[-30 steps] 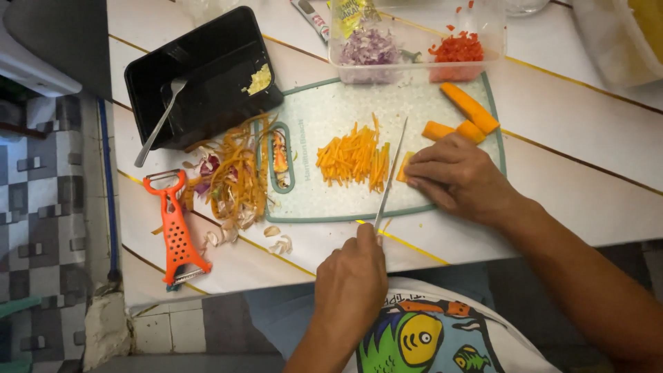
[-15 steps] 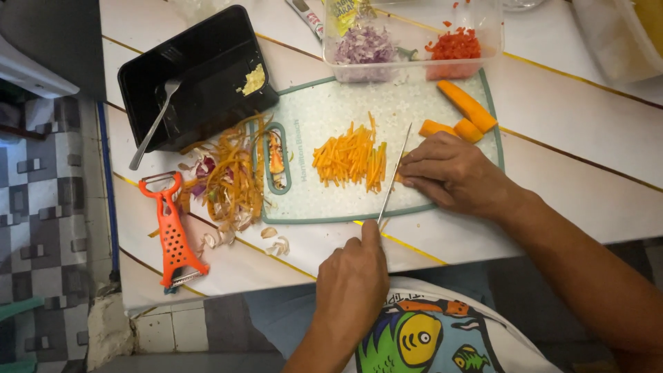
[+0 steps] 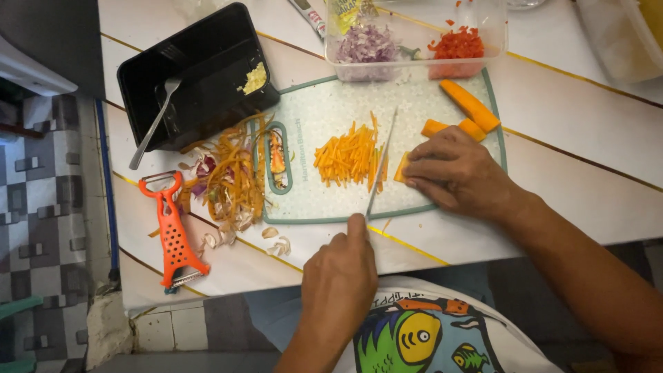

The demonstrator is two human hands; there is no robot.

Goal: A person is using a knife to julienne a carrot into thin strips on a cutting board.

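A white table with yellow lines is seen from above, and a pale cutting board is laid on it. At the table's far left a black tray is set, with a fork resting in it. Behind the board stands a clear box filled with chopped purple and red vegetables. A heap of peelings is piled at the board's left edge, and an orange peeler is laid beside it. The right hand is pressed flat on a carrot piece on the board, fingers curled over it. The left hand is closed around the handle of a knife, whose blade is set just beside that piece. Carrot strips are gathered left of the blade; two larger carrot chunks are left near the board's far right corner.
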